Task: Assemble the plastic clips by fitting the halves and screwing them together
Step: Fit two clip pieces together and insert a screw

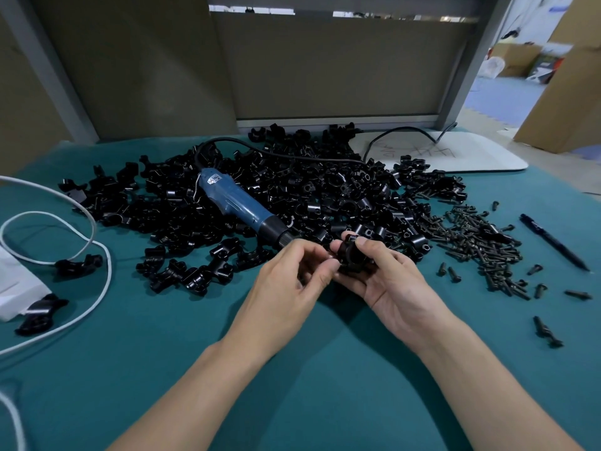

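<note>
**Assembly bench: black plastic clip (349,255) pinched between two bare hands**

Head camera: both hands meet over a teal cloth (309,369) of smooth, matte weave. The right hand (387,281) cradles the glossy, chunky clip, with its index finger curled over the top and the palm turned upward beneath. The left hand (292,275) closes in from the other side, its thumb and bent fingertips pinching the clip's left edge. Whether a screw sits between those fingertips cannot be told.

Just beyond the grip lies the ribbed black nose of a blue electric screwdriver (237,203). Its rounded plastic body angles away to the far left, and a black cord (292,154) trails from the rear end. The tool rests on a broad heap of clip halves (325,190). These are shiny black mouldings with half-round saddles and short tubular bosses, and they spread behind the grip on both sides.

Right of the grip, a scatter of dark screws (478,242) lies on the cloth, slim shanks with small heads, some strays nearer the person. Farther right, a slender black pen (553,242) lies at a slant.

Well to the left of the grip, a white cable (81,222) loops across the cloth near two separate black clip pieces (78,265). Far beyond and to the right, a flat white board (471,154) with rounded corners bears pen scribbles.
</note>
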Motion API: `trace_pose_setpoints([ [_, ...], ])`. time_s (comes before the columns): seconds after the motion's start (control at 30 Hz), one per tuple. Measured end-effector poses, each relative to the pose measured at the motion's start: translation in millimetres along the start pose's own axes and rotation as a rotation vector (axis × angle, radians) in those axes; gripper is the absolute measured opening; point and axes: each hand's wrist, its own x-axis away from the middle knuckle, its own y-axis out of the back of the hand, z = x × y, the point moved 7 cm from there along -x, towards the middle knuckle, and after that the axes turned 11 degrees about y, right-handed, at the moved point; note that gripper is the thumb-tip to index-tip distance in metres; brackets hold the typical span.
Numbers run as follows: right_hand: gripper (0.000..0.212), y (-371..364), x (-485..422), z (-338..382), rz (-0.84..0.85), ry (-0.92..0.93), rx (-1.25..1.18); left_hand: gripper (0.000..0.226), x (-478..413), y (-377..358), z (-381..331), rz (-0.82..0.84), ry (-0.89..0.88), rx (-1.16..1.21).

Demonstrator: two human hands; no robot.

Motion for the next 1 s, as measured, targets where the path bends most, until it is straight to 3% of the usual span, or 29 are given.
trace_pose_setpoints([
  [0.53, 0.03, -4.9, 3.8, -6.3, 0.016, -0.06, -0.034, 0.01, 1.3, 0.1, -9.2, -0.025, -0.104, -0.048],
  [0.73, 0.044, -6.4, 4.6, -7.3, 0.042, -0.081, -0.079, 0.007, 2.1, 2.8, -11.9, -0.057, -0.148, -0.032],
  [1.0, 0.034, -4.0, 3.2, -11.3, 0.052, -0.1, -0.071, 0.01, 2.0, 0.6, -11.7, -0.053, -0.195, -0.048],
])
